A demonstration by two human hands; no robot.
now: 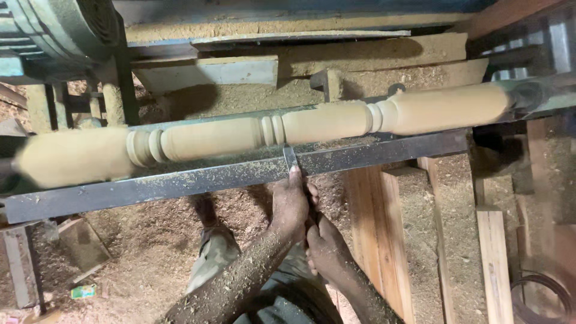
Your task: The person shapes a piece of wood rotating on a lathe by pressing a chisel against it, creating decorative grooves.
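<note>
A long pale wooden spindle (240, 135) with turned beads and grooves lies across a lathe, blurred as if spinning. A flat metal chisel (290, 157) rests on the dark steel tool rest (180, 183), its tip at the spindle just right of a pair of beads. My left hand (291, 204) presses the blade down on the rest, a finger along it. My right hand (327, 246) sits just behind and grips the chisel's handle, which is mostly hidden. Sawdust coats both forearms.
A green motor housing (54, 30) stands at the upper left. The lathe's right end (531, 96) holds the spindle. Wooden planks (378, 234) lean at the lower right, a coil of wire (549, 297) in the corner. Sawdust covers the floor (144, 252).
</note>
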